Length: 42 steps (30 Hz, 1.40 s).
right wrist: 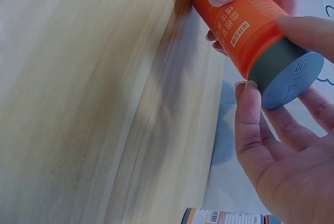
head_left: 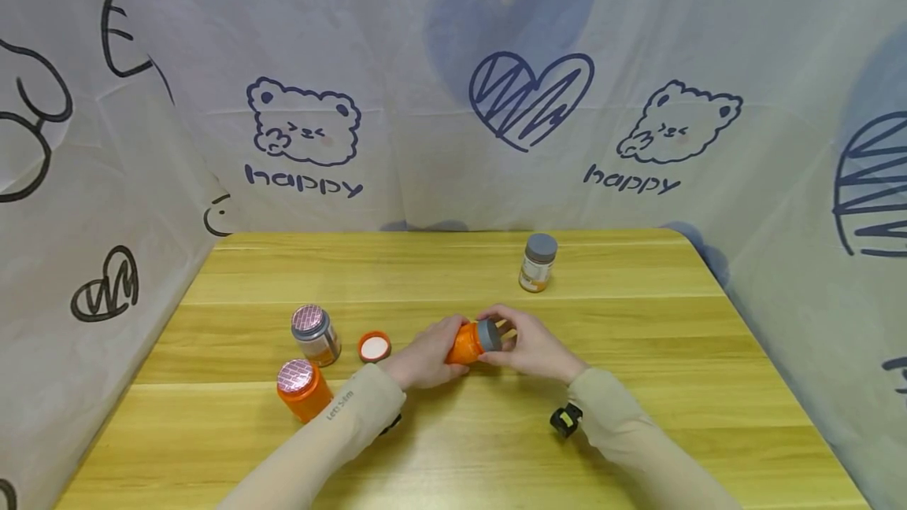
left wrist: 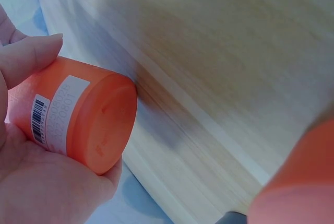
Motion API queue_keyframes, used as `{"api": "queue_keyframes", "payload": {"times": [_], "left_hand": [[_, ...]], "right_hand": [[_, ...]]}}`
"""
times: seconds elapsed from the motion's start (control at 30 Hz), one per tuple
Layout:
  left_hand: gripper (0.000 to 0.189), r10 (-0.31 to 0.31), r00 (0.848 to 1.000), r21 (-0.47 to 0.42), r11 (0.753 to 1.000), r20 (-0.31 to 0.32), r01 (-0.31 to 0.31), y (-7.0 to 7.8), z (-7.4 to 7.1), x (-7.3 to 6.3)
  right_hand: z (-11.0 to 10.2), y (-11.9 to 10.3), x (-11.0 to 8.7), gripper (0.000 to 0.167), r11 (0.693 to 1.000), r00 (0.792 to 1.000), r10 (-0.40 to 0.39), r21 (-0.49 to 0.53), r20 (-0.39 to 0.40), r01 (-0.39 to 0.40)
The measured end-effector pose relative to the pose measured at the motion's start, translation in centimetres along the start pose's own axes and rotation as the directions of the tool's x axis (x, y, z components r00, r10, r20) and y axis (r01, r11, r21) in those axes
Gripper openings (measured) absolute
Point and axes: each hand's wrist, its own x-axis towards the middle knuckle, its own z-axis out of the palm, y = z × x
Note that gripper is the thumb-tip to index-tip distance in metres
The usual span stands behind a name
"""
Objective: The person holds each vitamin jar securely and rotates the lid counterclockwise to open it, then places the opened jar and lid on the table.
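An orange bottle (head_left: 465, 345) with a grey cap (head_left: 489, 335) lies tilted on its side between the hands, over the middle of the table. My left hand (head_left: 427, 356) grips the bottle's body, its thumb along the printed side in the right wrist view. Around the cap's rim (right wrist: 287, 75), the thumb and fingers of my right hand (head_left: 534, 349) pinch from opposite sides, with the palm off the cap's top. The bottle's base (left wrist: 109, 125) and a white barcode label show in the left wrist view.
Left of the hands stand an uncapped orange bottle (head_left: 306, 398) and a grey-necked bottle (head_left: 322, 345), both topped with foil seals. Near them an upturned lid (head_left: 374, 347) shows its white inside. A capped bottle (head_left: 536, 267) stands toward the table's back edge, before a printed curtain (head_left: 418, 140).
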Motion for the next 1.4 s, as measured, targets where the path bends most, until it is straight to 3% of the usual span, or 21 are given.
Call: {"api": "queue_keyframes", "payload": {"times": [0.23,0.7,1.07,1.4], "left_hand": [[0.055,0.01,1.0,-0.003,1.0,-0.005,-0.01,0.2,-0.2,-0.1],[0.054,0.012,1.0,-0.006,1.0,-0.014,-0.012,0.3,-0.2,-0.2],[0.052,0.032,0.999,0.036,0.999,-0.021,-0.032,0.1,0.1,0.0],[0.053,0.039,0.999,0.047,0.998,-0.012,-0.039,0.0,0.1,0.0]], "right_hand": [[0.0,0.1,0.0,0.051,0.999,0.999,-0.035,-0.007,-0.004,0.035],[0.1,-0.4,0.0,0.051,1.0,1.0,-0.015,-0.024,-0.012,0.015],[0.8,-0.5,0.4,0.051,0.991,1.0,-0.019,-0.129,-0.007,0.018],[1.2,-0.6,0.7,0.045,0.994,0.998,0.046,-0.098,-0.042,-0.05]]}}
